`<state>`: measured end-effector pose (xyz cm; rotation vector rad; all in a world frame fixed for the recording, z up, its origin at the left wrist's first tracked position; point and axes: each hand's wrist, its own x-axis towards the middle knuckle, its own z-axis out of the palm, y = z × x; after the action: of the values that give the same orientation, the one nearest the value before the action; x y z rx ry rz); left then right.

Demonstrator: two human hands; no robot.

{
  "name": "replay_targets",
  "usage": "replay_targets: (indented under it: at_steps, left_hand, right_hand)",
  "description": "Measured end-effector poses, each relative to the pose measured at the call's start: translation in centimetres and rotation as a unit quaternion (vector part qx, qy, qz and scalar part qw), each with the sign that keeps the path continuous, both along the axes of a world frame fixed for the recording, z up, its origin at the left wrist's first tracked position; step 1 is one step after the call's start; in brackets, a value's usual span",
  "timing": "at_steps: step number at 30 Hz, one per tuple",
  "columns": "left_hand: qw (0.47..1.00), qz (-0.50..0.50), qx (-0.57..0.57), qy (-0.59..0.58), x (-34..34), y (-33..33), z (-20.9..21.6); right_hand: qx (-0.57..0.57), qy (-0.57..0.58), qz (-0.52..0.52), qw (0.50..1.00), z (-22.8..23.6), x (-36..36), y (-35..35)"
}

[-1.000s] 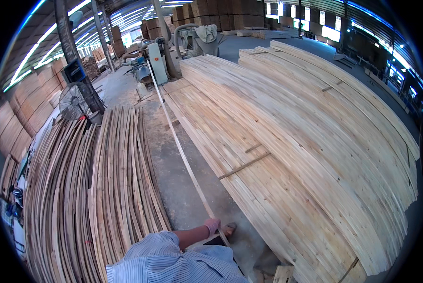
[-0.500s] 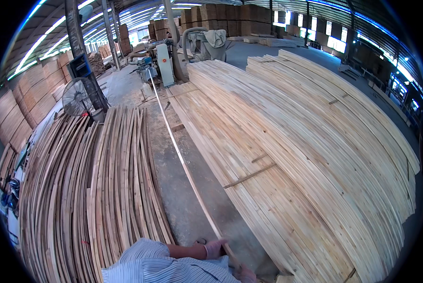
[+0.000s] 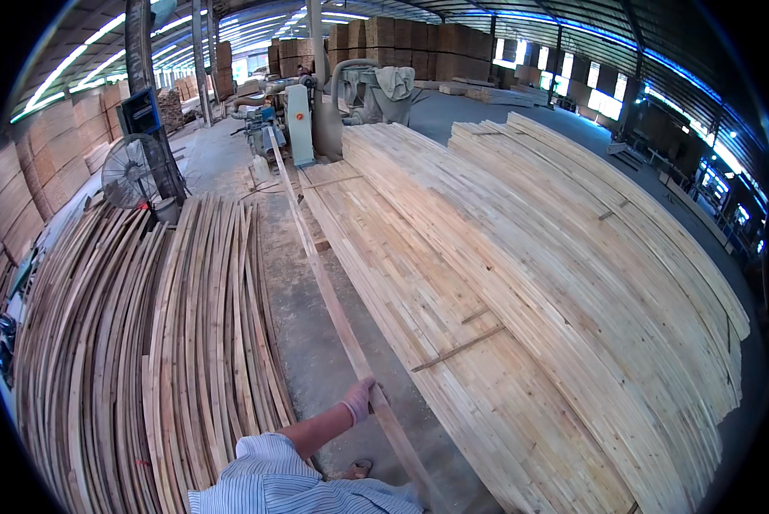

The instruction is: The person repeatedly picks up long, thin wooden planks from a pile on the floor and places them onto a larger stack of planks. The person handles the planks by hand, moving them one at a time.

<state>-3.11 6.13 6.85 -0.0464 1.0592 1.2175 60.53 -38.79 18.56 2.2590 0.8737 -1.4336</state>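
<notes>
A long, narrow wooden strip (image 3: 323, 278) runs away from me down the aisle, its far end at a woodworking machine (image 3: 264, 122). My left hand (image 3: 360, 400), in a pinkish glove, is closed round the strip partway along its near half. My left arm stretches forward from a striped sleeve. The strip's near end drops toward the lower edge, beside my striped clothing. I cannot make out my right hand there. A sandalled foot (image 3: 359, 469) shows on the floor below my left arm.
Rough strips (image 3: 221, 317) lie stacked on the left, paler planed strips (image 3: 487, 283) on the right, with thin cross sticks (image 3: 459, 347). A fan (image 3: 133, 171) stands by a post. Beyond are a light cabinet (image 3: 299, 124), a cloth-draped machine (image 3: 376, 90) and tall board stacks (image 3: 401, 47).
My left hand has moved forward along the aisle, still on the strip. The strip looks broader and sits farther left at its near part. My right hand has gone from sight.
</notes>
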Motion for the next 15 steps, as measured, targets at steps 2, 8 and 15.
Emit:
replay_targets:
  at_steps: [2, 8, 15]
  left_hand:
    - [1.0, -0.002, 0.015, 0.019, -3.0, 2.1, -0.1]
    - [0.993, 0.021, -0.053, 0.107, -8.7, 7.8, 1.7]
    - [0.964, -0.267, 0.005, 0.009, -1.9, -1.9, 0.8]
  right_hand:
    - [-0.04, -0.007, -0.038, 0.998, 1.1, 0.7, -1.9]
    - [0.023, -0.001, -0.013, 1.0, 1.2, -7.8, 2.8]
    - [0.236, -0.114, 0.216, 0.941, -1.1, -28.5, 19.7]
